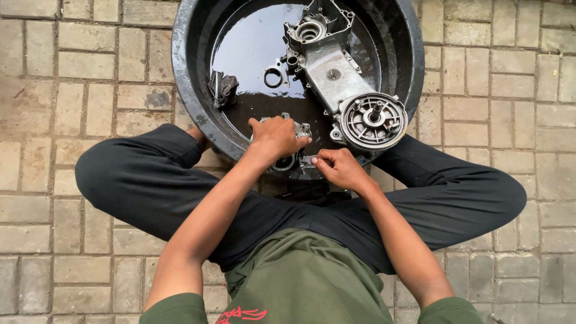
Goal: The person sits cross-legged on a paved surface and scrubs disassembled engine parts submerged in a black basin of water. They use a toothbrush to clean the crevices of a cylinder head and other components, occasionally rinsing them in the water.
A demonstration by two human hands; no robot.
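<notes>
Seen from above: a round black basin on a floor of grey paving bricks, with dark oily liquid inside.

Left hand just inside the near rim of the basin, closed around a small grey metal part; fingers curled over its top, so most of the part hidden. Right hand at the near rim too, just right of the left hand, fingers bent and pinching something small, too covered to tell what. Both hands close together, nearly touching.

Large grey engine casing lying slanted in the right half of the basin, from the far side toward the near right rim, ending in a round ribbed housing that sits just beside the right hand. Small metal ring in the liquid, left of the casing. Dark crumpled rag or lump against the left inner wall of the basin.

Open liquid surface between the rag and the casing, the widest free room inside the basin. Narrow gap only between the ribbed housing and the right rim. Crossed legs in black trousers pressed against the near outside of the basin, closing that edge on both sides. Bare bricks left, right and beyond the basin.

Green shirt with a small red mark at its lower edge, nearest to the camera.
</notes>
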